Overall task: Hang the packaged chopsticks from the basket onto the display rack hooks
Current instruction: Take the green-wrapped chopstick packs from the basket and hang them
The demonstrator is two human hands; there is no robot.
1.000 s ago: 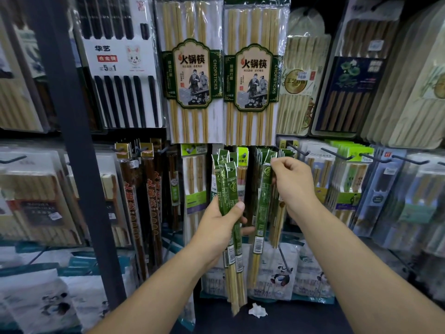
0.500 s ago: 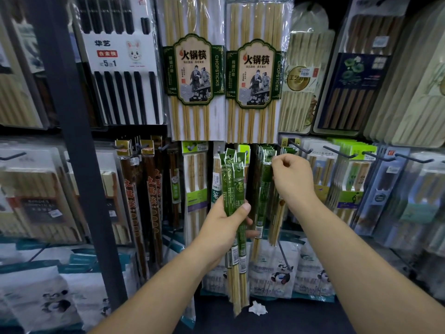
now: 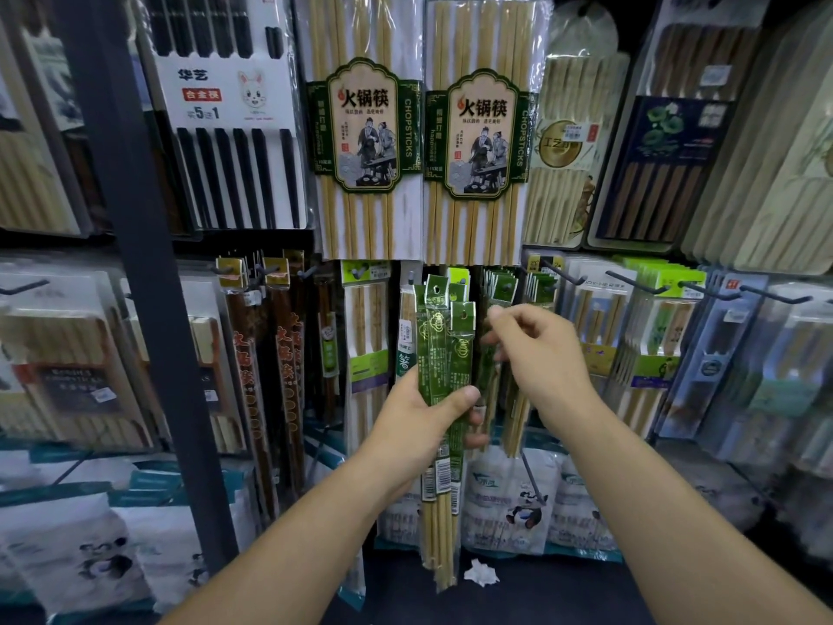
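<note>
left hand: thumb and fingers wrapped round the mid-length of a bundle of green chopstick packs, at least 3, upright, punched headers on top.
right hand: fingers loosely curled, nothing visibly between them; just right of the bundle's headers.
change: 0.5 s ago the right hand was up at the hook, pinching a pack header. It has now dropped away down-left; that pack hangs with the hung green packs.
meaning: 1 more pack looks hung; the hand seems headed for the next header.
next: pinch the right-most header, line its hole up with the same hook.
basket: not in view.
</note>
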